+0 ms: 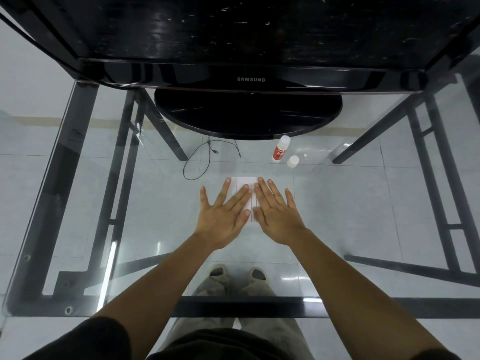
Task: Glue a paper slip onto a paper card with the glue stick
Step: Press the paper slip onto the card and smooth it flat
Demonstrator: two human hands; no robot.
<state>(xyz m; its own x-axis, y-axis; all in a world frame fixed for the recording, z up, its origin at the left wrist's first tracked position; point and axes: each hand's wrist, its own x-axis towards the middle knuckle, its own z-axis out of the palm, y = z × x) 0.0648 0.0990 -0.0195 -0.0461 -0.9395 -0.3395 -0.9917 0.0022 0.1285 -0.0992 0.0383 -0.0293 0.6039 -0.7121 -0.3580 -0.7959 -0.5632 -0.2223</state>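
While both palms lie flat at the centre of the frame, the left hand point(225, 209) and right hand point(275, 210) press side by side on a white paper card point(242, 181) that rests on the glass desk point(363, 203). Each grip is spread wide, fingers apart and extended, clamped on nothing. Printed lines show on the paper in the narrow gap between the hands; whether that printed part is the slip or the card itself I cannot tell. Up and to the right of the hands, the glue stick point(280, 148) stands uncapped, white with a red label, and its white cap point(293, 161) sits just beside it. Behind these, the round black base of a Samsung monitor point(250, 79) fills the upper frame. A thin black cable point(200, 159) loops on the tiled floor, seen through the glass.
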